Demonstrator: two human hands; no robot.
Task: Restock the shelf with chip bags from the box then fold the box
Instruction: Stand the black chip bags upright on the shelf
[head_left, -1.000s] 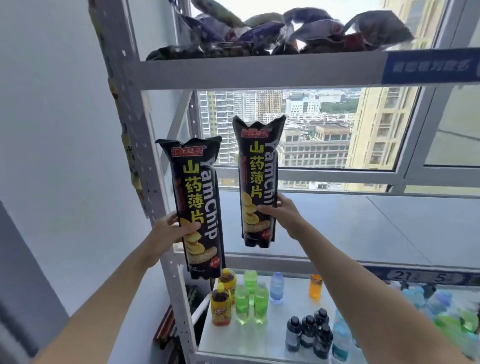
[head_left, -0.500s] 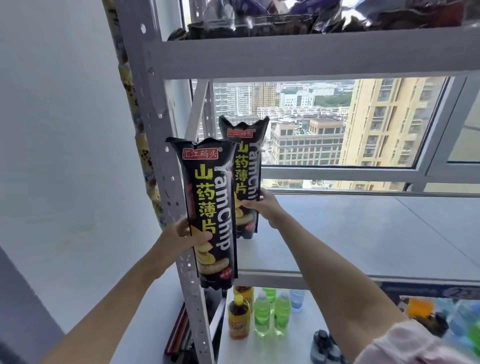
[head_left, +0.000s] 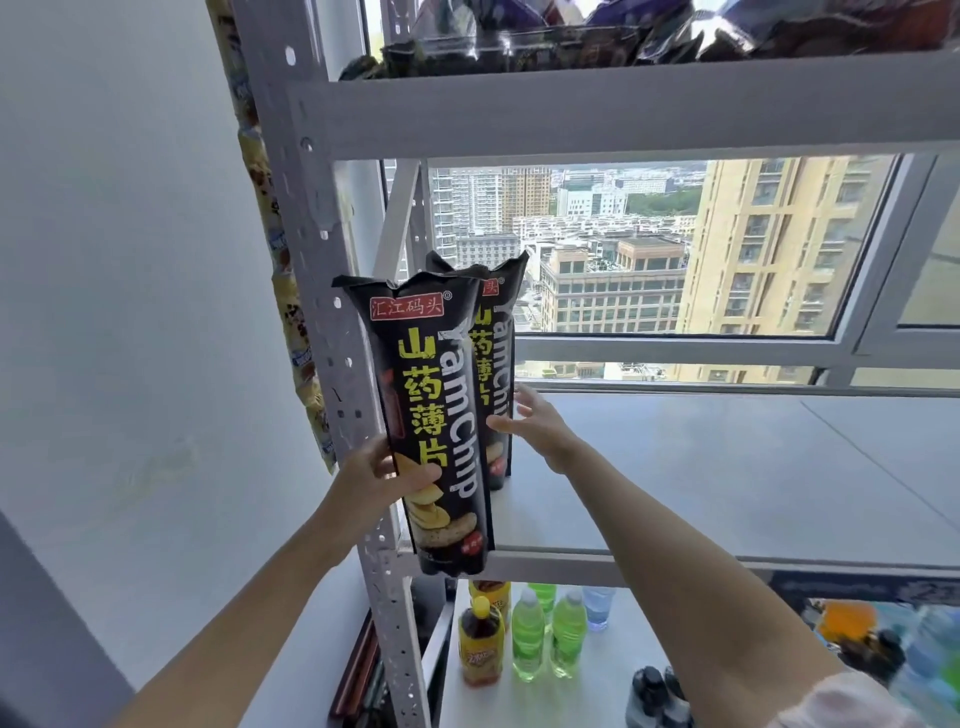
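A tall black yam chip bag (head_left: 441, 441) is held upright in front of the shelf's left corner, its lower end hanging just below the front edge of the middle shelf board (head_left: 727, 493). It is gripped low on its left side by the left hand (head_left: 382, 475), with the thumb curled across the printed front and the remaining fingers wrapped behind. A second, identical bag (head_left: 496, 364) is seen just behind and to the right of the first, partly covered by it, standing upright at the left end of the middle board. The right hand (head_left: 535, 423) is placed at this second bag's right side with the fingers spread and fairly straight; the fingertips are at the bag's edge, but whether they actually press it cannot be told. The grey metal rack's perforated upright (head_left: 322, 291) runs just left of both bags. On the top shelf (head_left: 623, 111) a jumble of dark snack bags (head_left: 519, 41) is piled. Below, on the lowest visible board, a brown drink bottle (head_left: 480, 644) and green bottles (head_left: 548, 631) are stood together. Behind the rack a window (head_left: 675, 249) is filled with city buildings.
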